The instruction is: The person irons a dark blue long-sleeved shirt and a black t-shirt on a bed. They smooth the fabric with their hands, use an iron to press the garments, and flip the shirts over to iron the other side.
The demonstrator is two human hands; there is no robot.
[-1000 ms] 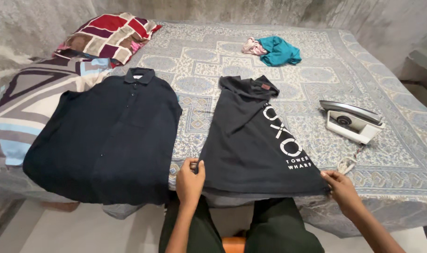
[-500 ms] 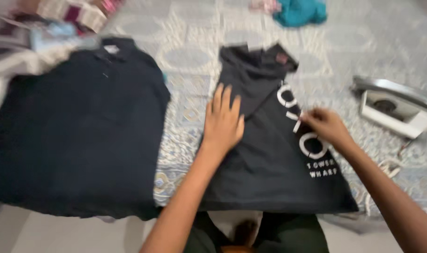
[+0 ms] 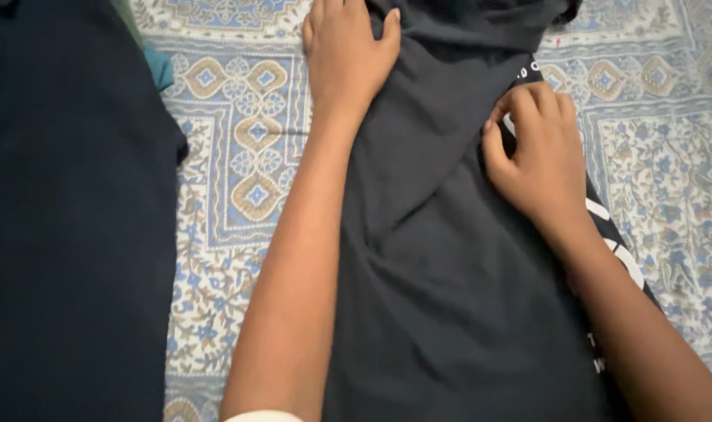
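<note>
Patterned bedspread (image 3: 239,156); both hands (image 3: 348,55) (image 3: 539,156) on white-lettered dark T-shirt (image 3: 449,297).

No packages, signs or screens showed; only white printed lettering (image 3: 617,262) ran along the dark T-shirt's (image 3: 449,297) right edge.

My bare left hand (image 3: 348,55) and bare right hand (image 3: 539,152), no rings, no watch; both forearms uncovered. At the bottom edge, a sliver of white cuff (image 3: 266,416) on my left arm.
</note>
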